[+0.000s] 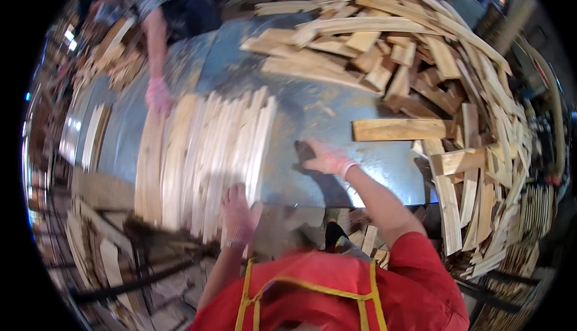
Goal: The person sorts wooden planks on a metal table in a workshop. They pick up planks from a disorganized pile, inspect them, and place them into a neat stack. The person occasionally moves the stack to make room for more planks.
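On our pale-flecked, blue-grey metal counter (294, 120), narrow light wooden strips (207, 150) lie side by side. Our left hand (240, 214) meets their near ends, grip unclear; our right hand (327, 158) spreads its fingers. Rightward, rough wooden pieces (445, 60) heap up.

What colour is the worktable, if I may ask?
The worktable is blue-grey, clearest in the head view.
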Tool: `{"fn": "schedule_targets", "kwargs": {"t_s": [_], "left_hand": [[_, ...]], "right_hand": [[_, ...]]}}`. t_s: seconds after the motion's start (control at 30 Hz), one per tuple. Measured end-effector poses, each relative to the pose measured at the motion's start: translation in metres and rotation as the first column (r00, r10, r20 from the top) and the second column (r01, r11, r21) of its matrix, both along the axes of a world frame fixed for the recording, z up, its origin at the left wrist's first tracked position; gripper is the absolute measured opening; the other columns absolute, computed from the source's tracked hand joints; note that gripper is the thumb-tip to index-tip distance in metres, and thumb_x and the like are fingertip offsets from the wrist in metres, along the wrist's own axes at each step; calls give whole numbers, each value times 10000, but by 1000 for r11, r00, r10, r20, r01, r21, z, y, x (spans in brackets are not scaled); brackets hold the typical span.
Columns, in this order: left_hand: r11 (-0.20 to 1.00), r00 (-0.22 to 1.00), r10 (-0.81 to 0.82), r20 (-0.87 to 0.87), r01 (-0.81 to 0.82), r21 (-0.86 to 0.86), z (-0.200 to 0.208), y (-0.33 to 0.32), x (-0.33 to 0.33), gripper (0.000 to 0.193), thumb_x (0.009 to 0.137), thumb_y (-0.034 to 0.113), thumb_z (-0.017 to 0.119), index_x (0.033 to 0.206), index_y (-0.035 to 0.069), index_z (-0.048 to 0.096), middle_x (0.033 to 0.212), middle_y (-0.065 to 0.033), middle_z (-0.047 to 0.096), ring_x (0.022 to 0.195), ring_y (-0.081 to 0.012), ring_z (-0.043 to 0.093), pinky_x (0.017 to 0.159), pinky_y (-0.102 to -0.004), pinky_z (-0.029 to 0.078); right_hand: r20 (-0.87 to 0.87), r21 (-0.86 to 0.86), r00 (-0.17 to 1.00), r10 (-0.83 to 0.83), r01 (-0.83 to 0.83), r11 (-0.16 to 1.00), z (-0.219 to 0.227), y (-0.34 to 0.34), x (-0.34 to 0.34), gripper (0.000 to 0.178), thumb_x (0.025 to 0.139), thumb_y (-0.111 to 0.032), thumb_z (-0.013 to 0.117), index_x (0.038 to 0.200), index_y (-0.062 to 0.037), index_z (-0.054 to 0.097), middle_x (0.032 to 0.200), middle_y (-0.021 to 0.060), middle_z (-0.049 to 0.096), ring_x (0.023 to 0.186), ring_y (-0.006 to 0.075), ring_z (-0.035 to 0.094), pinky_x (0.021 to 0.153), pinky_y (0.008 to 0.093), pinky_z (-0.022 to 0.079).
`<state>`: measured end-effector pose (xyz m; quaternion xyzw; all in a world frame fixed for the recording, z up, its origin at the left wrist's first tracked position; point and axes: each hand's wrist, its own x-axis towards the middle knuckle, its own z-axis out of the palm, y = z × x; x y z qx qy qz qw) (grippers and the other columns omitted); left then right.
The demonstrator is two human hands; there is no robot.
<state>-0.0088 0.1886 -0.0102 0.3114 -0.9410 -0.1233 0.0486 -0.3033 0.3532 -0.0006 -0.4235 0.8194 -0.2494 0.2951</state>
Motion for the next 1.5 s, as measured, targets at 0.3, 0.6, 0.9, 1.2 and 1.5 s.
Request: {"fn": "schedule_targets", "kwargs": {"t_s": [0.3, 0.6, 0.9, 1.2, 1.5], "left_hand": [[852, 860, -508, 57, 511, -114, 9, 107, -167, 980, 759, 536, 821, 1512, 18, 468, 1506, -214, 501, 1418, -416, 458, 1173, -553, 345], [797, 770, -603, 209, 592, 119, -39, 111, -199, 1007, 665, 515, 868, 1478, 69, 475, 1289, -151, 587, 1212, -387, 588, 989, -541, 486], [112, 974, -213, -80, 105, 988, -18, 81, -136, 633, 918, 126, 704, 1523, 19, 552, 1120, -28, 672, 1041, -159, 619, 897, -317, 517], [679, 989, -110, -103, 150, 719, 5, 16, -41, 540, 926, 332, 701, 1349, 0, 661, 1229, -144, 687, 1141, -268, 633, 1036, -406, 477], [960, 960, -239, 148, 256, -114, 3, 20, -45, 862, 674, 362, 785, 1418, 30, 505, 1375, -165, 518, 1348, -369, 443, 1138, -499, 349]], "right_hand": [[-263, 151, 961, 86, -47, 987, -73, 131, -143, 658, 763, -321, 838, 1341, -159, 569, 1238, 177, 648, 1186, 393, 617, 1063, 520, 455], [220, -334, 779, -587, 625, 705, 46, 243, -23, 651, 858, -301, 782, 1418, -28, 593, 1271, 217, 690, 1227, 376, 643, 1110, 462, 477], [744, -476, 327, -583, 872, -118, 44, 243, -152, 374, 933, -156, 776, 1258, -7, 670, 1052, 86, 747, 870, 200, 724, 778, 337, 596], [-166, 53, 963, -213, 224, 973, -71, 11, 63, 309, 1030, -293, 542, 1184, -86, 714, 1047, 251, 741, 965, 430, 720, 894, 507, 574], [555, -247, 809, -192, 381, 891, 58, 30, 50, 779, 1009, -479, 666, 1597, -25, 432, 1454, 198, 630, 1398, 277, 558, 1181, 363, 410]]}}
